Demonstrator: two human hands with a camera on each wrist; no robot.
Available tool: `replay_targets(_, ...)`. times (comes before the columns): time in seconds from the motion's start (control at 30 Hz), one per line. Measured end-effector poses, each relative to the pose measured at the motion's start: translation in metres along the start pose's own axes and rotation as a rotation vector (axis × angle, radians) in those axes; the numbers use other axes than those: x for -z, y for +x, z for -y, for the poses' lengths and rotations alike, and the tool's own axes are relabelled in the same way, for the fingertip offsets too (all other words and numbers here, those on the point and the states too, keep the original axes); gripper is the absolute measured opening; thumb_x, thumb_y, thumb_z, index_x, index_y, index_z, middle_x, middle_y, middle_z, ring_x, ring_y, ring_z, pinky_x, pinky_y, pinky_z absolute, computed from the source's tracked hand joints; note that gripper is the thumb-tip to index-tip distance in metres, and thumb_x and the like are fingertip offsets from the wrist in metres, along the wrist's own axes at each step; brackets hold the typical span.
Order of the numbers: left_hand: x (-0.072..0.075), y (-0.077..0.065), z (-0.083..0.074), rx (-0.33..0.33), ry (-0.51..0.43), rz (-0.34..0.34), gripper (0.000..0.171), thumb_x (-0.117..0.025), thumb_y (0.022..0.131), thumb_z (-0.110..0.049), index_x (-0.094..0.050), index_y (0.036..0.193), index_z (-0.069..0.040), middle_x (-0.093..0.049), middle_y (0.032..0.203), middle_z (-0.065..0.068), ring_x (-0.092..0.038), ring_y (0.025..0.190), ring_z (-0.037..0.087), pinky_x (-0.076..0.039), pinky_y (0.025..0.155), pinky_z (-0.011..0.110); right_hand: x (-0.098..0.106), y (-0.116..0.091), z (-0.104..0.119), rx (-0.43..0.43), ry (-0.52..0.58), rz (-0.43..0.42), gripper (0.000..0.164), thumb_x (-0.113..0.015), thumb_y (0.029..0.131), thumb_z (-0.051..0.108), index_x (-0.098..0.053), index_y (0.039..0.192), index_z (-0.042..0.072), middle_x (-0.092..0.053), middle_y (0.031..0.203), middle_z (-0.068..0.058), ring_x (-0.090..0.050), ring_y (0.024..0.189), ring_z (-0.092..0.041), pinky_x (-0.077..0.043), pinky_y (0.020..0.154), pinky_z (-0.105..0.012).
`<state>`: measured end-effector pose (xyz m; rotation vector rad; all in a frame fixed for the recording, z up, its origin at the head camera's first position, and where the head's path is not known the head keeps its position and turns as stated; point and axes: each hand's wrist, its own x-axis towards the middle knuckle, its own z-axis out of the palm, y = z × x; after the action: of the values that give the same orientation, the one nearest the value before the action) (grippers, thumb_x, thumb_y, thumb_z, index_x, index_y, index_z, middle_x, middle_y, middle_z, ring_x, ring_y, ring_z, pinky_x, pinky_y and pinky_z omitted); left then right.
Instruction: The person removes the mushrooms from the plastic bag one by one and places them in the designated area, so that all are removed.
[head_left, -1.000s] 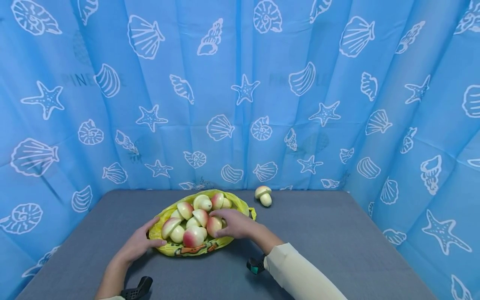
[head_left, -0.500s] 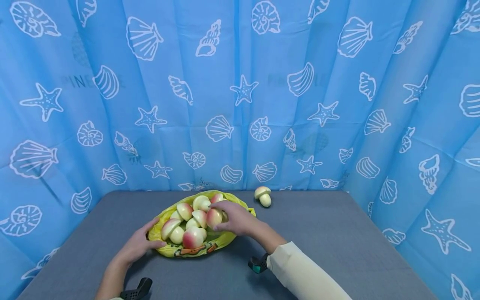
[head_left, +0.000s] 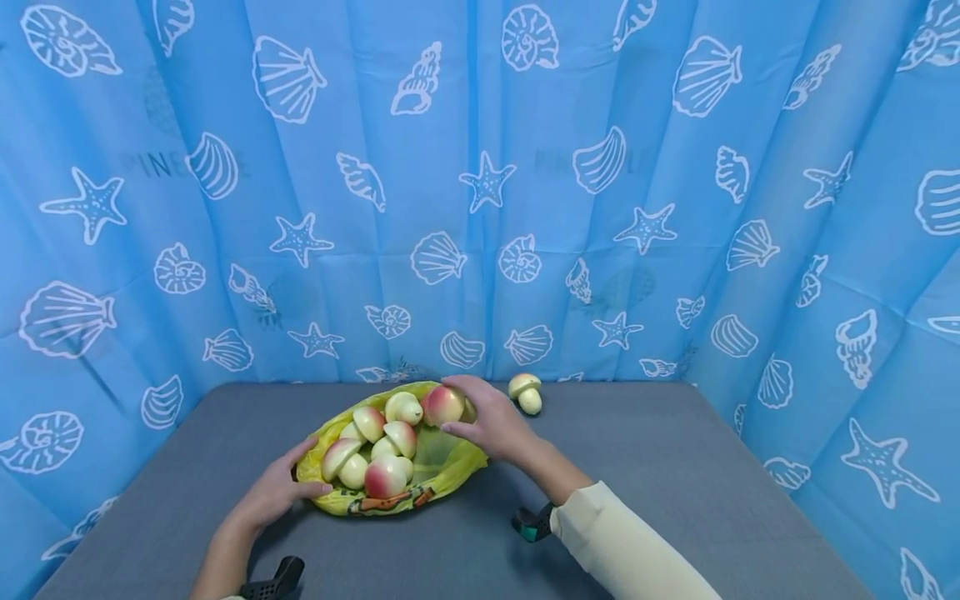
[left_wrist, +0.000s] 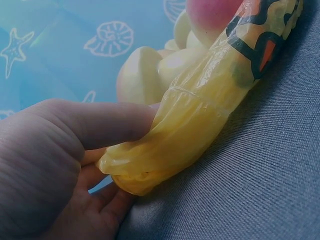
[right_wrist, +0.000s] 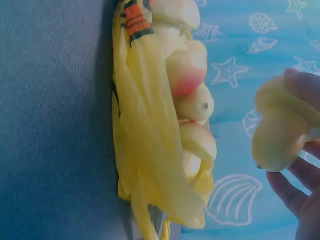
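A yellow plastic bag (head_left: 450, 475), its mouth spread wide, lies on the table with several toy mushrooms (head_left: 385, 477) inside, white-stemmed with pale caps blushed pink. My left hand (head_left: 277, 487) grips the bag's left edge, thumb over the rim and fingers underneath, as the left wrist view shows at the folded yellow plastic (left_wrist: 185, 125). Above the bag's far right side, my right hand (head_left: 495, 421) holds one toy mushroom (head_left: 444, 406) between thumb and fingers. In the right wrist view this mushroom (right_wrist: 280, 137) is lifted away from the bag, its stem facing the camera.
A single toy mushroom (head_left: 527, 393) lies on the grey cloth-covered table (head_left: 637, 483), near the back edge and right of the bag. Behind the table hangs a blue curtain (head_left: 480, 208) with white shell prints, which also runs along both sides.
My right hand has raised a mushroom out of the bag's right side and moved it back and slightly right. The left hand stays at the bag's edge.
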<state>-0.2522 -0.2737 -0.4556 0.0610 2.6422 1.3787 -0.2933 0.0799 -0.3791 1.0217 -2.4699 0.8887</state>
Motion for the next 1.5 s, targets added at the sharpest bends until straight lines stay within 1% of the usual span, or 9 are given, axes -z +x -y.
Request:
replay_targets(0.17, 0.000, 0.000, 0.000, 0.019, -0.003, 0.001, 0.098, -0.075, 0.083, -0.033, -0.017, 0.152, 0.004, -0.014, 0.152, 0.037, -0.012, 0.137, 0.056, -0.015, 0.107, 0.067, 0.003, -0.004, -0.011, 0.021, -0.027, -0.103, 0.061, -0.077, 0.085, 0.028, -0.053, 0.137, 0.008, -0.054, 0.137, -0.009, -0.050, 0.126, -0.026, -0.045, 0.099, -0.042)
replay_targets(0.37, 0.000, 0.001, 0.000, 0.025, -0.004, -0.002, 0.099, -0.076, 0.083, -0.034, -0.017, 0.153, 0.004, -0.014, 0.152, 0.037, -0.012, 0.137, 0.056, -0.016, 0.107, 0.068, 0.009, -0.008, -0.026, 0.040, -0.086, -0.232, 0.061, -0.081, 0.080, 0.024, -0.056, 0.133, 0.006, -0.057, 0.133, -0.012, -0.053, 0.123, -0.029, -0.046, 0.097, -0.045)
replay_targets(0.67, 0.003, -0.002, -0.001, 0.019, -0.010, -0.003, 0.099, -0.076, 0.083, -0.032, -0.017, 0.153, 0.004, -0.014, 0.152, 0.037, -0.012, 0.137, 0.055, -0.016, 0.107, 0.067, 0.014, -0.016, -0.055, -0.032, -0.122, -0.333, 0.061, -0.082, 0.080, 0.023, -0.057, 0.132, 0.005, -0.058, 0.130, -0.013, -0.054, 0.121, -0.032, -0.049, 0.090, -0.050)
replay_targets(0.8, 0.002, -0.002, -0.001, 0.018, -0.010, -0.004, 0.098, -0.076, 0.083, -0.033, -0.017, 0.153, 0.004, -0.014, 0.152, 0.037, -0.012, 0.137, 0.055, -0.016, 0.107, 0.068, 0.015, -0.018, -0.069, -0.034, -0.157, -0.394, 0.064, -0.085, 0.076, 0.021, -0.057, 0.132, 0.005, -0.058, 0.129, -0.015, -0.055, 0.119, -0.032, -0.049, 0.091, -0.050)
replay_targets(0.97, 0.002, 0.000, 0.001, 0.001, 0.011, -0.013, 0.098, -0.076, 0.083, -0.034, -0.018, 0.152, 0.005, -0.015, 0.152, 0.037, -0.014, 0.137, 0.055, -0.018, 0.107, 0.067, 0.020, -0.022, -0.082, -0.026, -0.200, -0.414, 0.064, -0.086, 0.076, 0.020, -0.057, 0.131, 0.006, -0.058, 0.130, -0.015, -0.055, 0.119, -0.033, -0.048, 0.092, -0.052)
replay_targets(1.1, 0.001, 0.002, 0.003, -0.001, 0.027, -0.018, 0.099, -0.076, 0.082, -0.036, -0.019, 0.152, 0.004, -0.016, 0.152, 0.037, -0.014, 0.137, 0.055, -0.019, 0.107, 0.067, 0.023, -0.026, -0.090, -0.045, -0.229, -0.434, 0.063, -0.086, 0.075, 0.018, -0.057, 0.130, 0.006, -0.058, 0.129, -0.015, -0.055, 0.118, -0.033, -0.048, 0.092, -0.052)
replay_targets(1.2, 0.001, 0.003, 0.004, 0.010, 0.025, -0.017, 0.099, -0.076, 0.082, -0.036, -0.019, 0.153, 0.004, -0.015, 0.152, 0.036, -0.013, 0.137, 0.055, -0.019, 0.107, 0.067, 0.025, -0.029, -0.096, -0.081, -0.238, -0.437, 0.061, -0.086, 0.076, 0.015, -0.058, 0.129, 0.005, -0.058, 0.129, -0.016, -0.054, 0.119, -0.034, -0.046, 0.095, -0.052)
replay_targets(1.33, 0.000, 0.002, 0.003, 0.025, 0.029, -0.020, 0.100, -0.076, 0.082, -0.037, -0.019, 0.153, 0.004, -0.015, 0.152, 0.036, -0.013, 0.137, 0.056, -0.018, 0.106, 0.068, 0.028, -0.035, -0.104, -0.141, -0.234, -0.418, 0.059, -0.083, 0.079, 0.016, -0.056, 0.131, 0.003, -0.056, 0.132, -0.017, -0.051, 0.122, -0.034, -0.043, 0.099, -0.051)
replay_targets(1.5, -0.001, 0.002, 0.001, 0.025, 0.028, -0.022, 0.100, -0.076, 0.082, -0.038, -0.019, 0.152, 0.004, -0.016, 0.152, 0.036, -0.014, 0.137, 0.056, -0.018, 0.106, 0.068, 0.031, -0.042, -0.115, -0.189, -0.234, -0.427, 0.059, -0.082, 0.080, 0.017, -0.056, 0.131, 0.001, -0.056, 0.132, -0.019, -0.051, 0.122, -0.035, -0.043, 0.099, -0.051)
